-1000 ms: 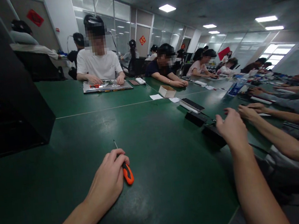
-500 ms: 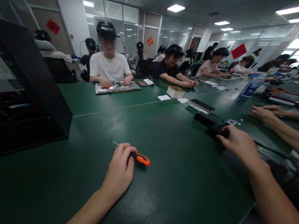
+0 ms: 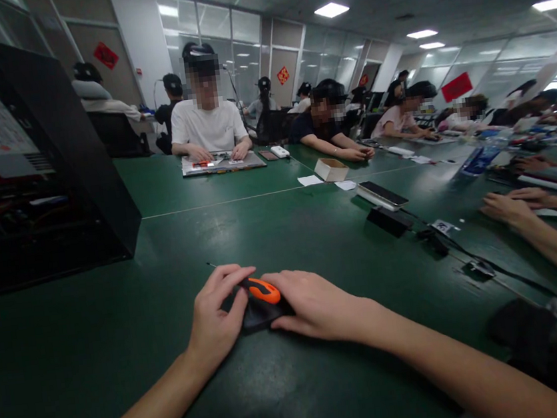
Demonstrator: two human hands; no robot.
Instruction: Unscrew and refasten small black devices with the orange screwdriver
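Note:
Close in front of me, my left hand (image 3: 215,313) is closed around a screwdriver (image 3: 266,291) with an orange and black handle. Its thin shaft points away to the left, past my knuckles. My right hand (image 3: 314,302) has its thumb and fingers on a flat black object (image 3: 261,318), gripping it by its right side. That object lies beneath the screwdriver handle and is partly covered by both hands, so its kind cannot be made out. The fingers of my two hands are almost meeting over the green tabletop (image 3: 258,386).
A black computer case (image 3: 88,170) with an open side stands at left. To the right are a phone on a white box (image 3: 382,194), a black box (image 3: 389,220) and cables. A co-worker's hands (image 3: 509,206) rest at far right. An open carton (image 3: 331,169) sits farther back.
My right hand has come from the black items at right to beside my left hand, bringing the flat black object. My left hand has stayed in place with the screwdriver.

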